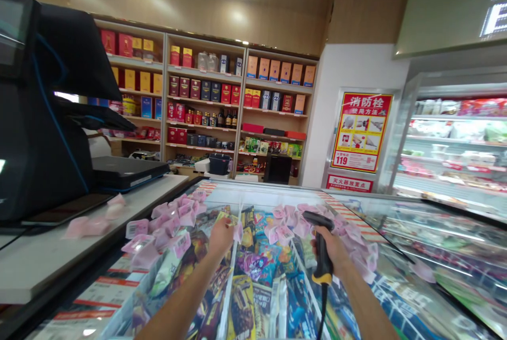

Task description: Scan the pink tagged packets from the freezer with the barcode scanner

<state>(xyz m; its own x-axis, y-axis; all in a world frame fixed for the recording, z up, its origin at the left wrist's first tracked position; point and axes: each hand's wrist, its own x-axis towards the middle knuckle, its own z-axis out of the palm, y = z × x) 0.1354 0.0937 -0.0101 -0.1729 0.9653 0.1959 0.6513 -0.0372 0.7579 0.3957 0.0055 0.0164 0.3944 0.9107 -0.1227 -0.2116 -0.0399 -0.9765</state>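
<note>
My right hand (333, 247) is wrapped round a black barcode scanner (324, 255) with a yellow base, its head tipped to the left and its cord hanging down. My left hand (221, 234) is closed in a pinch over the freezer, and a small pink labelled piece (237, 233) shows at its fingertips. Similar pink pieces lie in a pile (174, 221) to the left of that hand and in another pile (293, 219) between the hands, running on behind the scanner. Below both hands, bagged frozen treats (257, 268) fill the freezer under its glass top.
On the left, a counter (158, 202) carries a black checkout terminal (43, 102) and a few blurred pink pieces (85, 226). Shelves of boxed goods (204, 92) stand behind. To the right are a red fire-hydrant sign (360, 131) and a lit refrigerated display (455, 144).
</note>
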